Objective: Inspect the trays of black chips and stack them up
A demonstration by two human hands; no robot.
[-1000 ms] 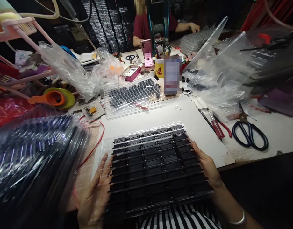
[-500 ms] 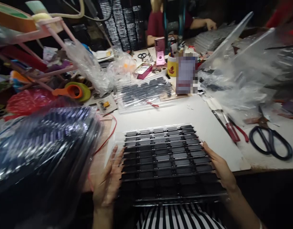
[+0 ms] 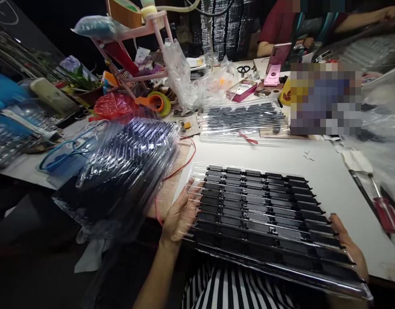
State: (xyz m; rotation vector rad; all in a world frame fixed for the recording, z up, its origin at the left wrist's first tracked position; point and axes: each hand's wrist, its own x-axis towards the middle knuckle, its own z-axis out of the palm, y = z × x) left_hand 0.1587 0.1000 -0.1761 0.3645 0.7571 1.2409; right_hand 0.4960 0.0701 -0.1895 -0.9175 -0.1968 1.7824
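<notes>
A clear plastic tray (image 3: 197, 169) filled with rows of small black comb-like parts (image 3: 255, 206) is held level at the table's front edge. My left hand (image 3: 183, 210) grips its left side, the fingers showing through the clear plastic. At the opposite side my right hand (image 3: 350, 242) holds the tray's edge, its palm partly hidden by the tray. To the left lies a tall stack of similar filled trays (image 3: 129, 159). Beyond the held tray, another clear tray with dark parts (image 3: 242, 118) rests on the white board (image 3: 217, 150).
A red-handled screwdriver (image 3: 387, 214) lies at the right. Orange and green tape rolls (image 3: 157, 103), a pink rack (image 3: 146, 32), a red plastic bag (image 3: 115, 105) and a pink phone stand (image 3: 272, 76) crowd the back. A co-worker's arm (image 3: 366, 21) shows at top right.
My view has swung left, so the scene sits further right. The held tray now slants down toward the right in view; both hands still grip it.
</notes>
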